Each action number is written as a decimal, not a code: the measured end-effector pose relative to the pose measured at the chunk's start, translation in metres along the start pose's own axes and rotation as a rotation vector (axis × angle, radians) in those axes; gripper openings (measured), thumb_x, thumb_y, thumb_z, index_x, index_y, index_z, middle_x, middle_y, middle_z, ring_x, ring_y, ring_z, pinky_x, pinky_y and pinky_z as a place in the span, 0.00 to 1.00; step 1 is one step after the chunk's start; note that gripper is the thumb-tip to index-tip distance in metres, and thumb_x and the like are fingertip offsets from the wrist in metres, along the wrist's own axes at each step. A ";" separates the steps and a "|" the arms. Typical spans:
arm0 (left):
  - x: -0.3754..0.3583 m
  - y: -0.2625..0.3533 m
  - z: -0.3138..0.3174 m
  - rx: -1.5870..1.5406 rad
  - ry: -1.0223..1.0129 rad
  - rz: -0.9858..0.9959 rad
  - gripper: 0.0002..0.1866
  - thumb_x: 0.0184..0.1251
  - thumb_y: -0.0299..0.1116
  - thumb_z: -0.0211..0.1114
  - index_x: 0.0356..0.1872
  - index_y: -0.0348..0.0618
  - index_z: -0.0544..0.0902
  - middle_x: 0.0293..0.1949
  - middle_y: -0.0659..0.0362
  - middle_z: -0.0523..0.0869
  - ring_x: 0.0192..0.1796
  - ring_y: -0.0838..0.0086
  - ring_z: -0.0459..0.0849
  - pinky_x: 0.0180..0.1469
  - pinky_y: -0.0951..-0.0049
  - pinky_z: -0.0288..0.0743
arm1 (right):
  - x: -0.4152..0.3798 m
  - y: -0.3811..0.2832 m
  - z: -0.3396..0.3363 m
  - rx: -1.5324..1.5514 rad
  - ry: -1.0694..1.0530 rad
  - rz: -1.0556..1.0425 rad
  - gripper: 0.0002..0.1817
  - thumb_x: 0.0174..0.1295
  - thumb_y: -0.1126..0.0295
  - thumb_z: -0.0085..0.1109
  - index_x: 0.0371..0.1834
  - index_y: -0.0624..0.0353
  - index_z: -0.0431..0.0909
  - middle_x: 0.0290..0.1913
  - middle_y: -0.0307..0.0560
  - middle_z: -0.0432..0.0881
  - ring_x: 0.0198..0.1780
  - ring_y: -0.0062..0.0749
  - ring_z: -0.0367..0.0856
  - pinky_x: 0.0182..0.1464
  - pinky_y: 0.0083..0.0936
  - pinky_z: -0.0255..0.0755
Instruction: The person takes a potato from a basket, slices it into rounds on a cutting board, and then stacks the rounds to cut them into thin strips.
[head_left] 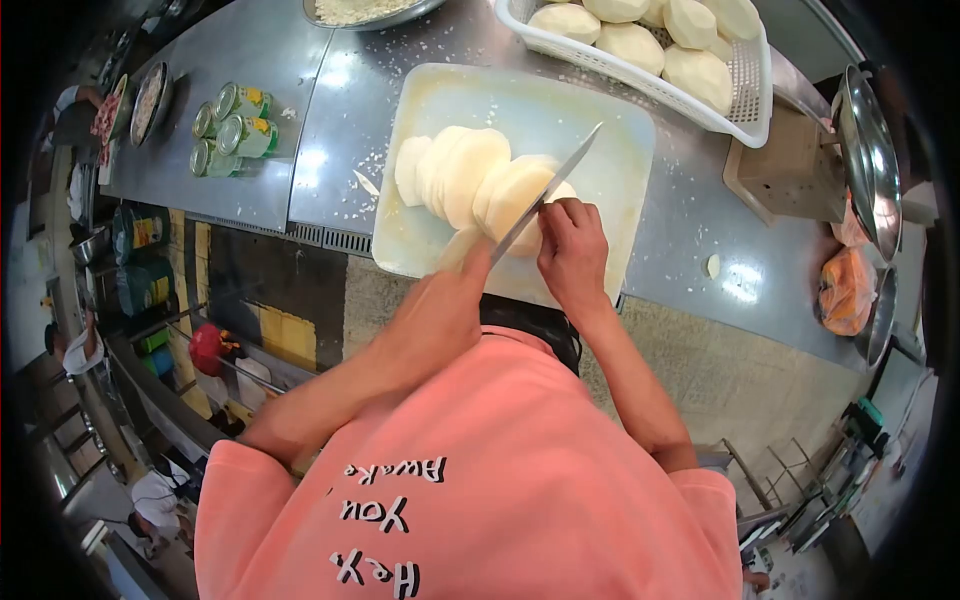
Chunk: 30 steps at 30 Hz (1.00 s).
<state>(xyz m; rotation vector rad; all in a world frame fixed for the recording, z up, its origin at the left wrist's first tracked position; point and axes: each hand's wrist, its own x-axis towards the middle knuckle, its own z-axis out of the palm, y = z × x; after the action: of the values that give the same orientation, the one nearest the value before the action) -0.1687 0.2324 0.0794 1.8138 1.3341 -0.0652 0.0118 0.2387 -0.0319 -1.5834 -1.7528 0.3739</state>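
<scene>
My left hand [440,305] is closed around the handle of a kitchen knife [565,172], whose blade points up and to the right. The blade lies across the right end of a row of pale potato slices [470,175], which overlap on a white cutting board [615,130]. My right hand [575,250], fingers curled, presses on the potato piece [526,240] just right of the blade. The knife's handle is hidden in my left hand.
A white plastic basket [757,105] of peeled potatoes [697,78] stands beyond the board on the steel table [340,110]. Several jars [247,136] stand left. A bowl of chopped food [360,10] sits at the back. An orange bag [846,290] is at right.
</scene>
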 end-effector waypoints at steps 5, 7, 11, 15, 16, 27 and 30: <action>0.045 -0.045 0.067 0.048 0.100 0.054 0.20 0.54 0.15 0.54 0.50 0.31 0.63 0.22 0.35 0.79 0.30 0.33 0.79 0.35 0.39 0.71 | -0.005 0.004 -0.001 0.014 -0.003 0.009 0.10 0.53 0.83 0.61 0.38 0.60 0.79 0.38 0.47 0.79 0.39 0.47 0.75 0.40 0.38 0.73; 0.061 -0.049 0.066 0.022 0.150 0.152 0.20 0.55 0.16 0.54 0.51 0.31 0.63 0.23 0.34 0.80 0.31 0.34 0.80 0.36 0.39 0.71 | -0.003 0.006 -0.002 0.021 0.009 -0.005 0.09 0.54 0.83 0.61 0.38 0.60 0.80 0.37 0.47 0.80 0.40 0.47 0.76 0.41 0.38 0.72; 0.024 -0.015 0.018 0.001 0.075 0.085 0.13 0.65 0.20 0.53 0.47 0.33 0.61 0.23 0.34 0.80 0.32 0.32 0.80 0.36 0.38 0.70 | -0.003 0.004 -0.002 0.008 -0.014 -0.002 0.10 0.53 0.83 0.61 0.38 0.60 0.79 0.37 0.47 0.79 0.39 0.47 0.76 0.40 0.38 0.73; -0.005 -0.010 0.016 0.043 -0.022 -0.040 0.13 0.67 0.21 0.53 0.48 0.34 0.60 0.24 0.33 0.80 0.33 0.33 0.80 0.35 0.38 0.70 | -0.003 0.005 -0.002 0.005 -0.025 0.008 0.11 0.52 0.83 0.61 0.38 0.60 0.79 0.38 0.47 0.78 0.39 0.47 0.75 0.39 0.38 0.73; 0.000 -0.013 0.021 0.043 -0.026 -0.041 0.13 0.67 0.21 0.53 0.48 0.34 0.60 0.24 0.33 0.80 0.33 0.33 0.80 0.35 0.38 0.70 | -0.003 0.005 -0.002 0.006 -0.026 0.012 0.11 0.52 0.83 0.61 0.38 0.60 0.79 0.38 0.47 0.78 0.39 0.47 0.75 0.39 0.38 0.73; 0.028 -0.013 0.027 0.043 0.128 0.140 0.20 0.53 0.15 0.56 0.47 0.31 0.63 0.23 0.36 0.80 0.31 0.35 0.81 0.34 0.41 0.72 | -0.006 0.008 -0.003 0.022 -0.012 -0.004 0.09 0.54 0.83 0.61 0.37 0.59 0.79 0.36 0.47 0.79 0.39 0.47 0.75 0.38 0.38 0.72; 0.001 0.000 0.009 0.026 0.009 0.023 0.21 0.53 0.15 0.56 0.49 0.30 0.62 0.24 0.35 0.81 0.32 0.35 0.81 0.34 0.41 0.72 | -0.007 0.010 -0.001 0.025 -0.009 -0.005 0.10 0.54 0.83 0.61 0.38 0.60 0.79 0.37 0.47 0.79 0.39 0.47 0.75 0.38 0.38 0.72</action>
<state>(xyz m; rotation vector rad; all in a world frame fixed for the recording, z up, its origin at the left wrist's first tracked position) -0.1640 0.2276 0.0731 1.8526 1.3245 -0.0618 0.0203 0.2340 -0.0399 -1.5619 -1.7518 0.3993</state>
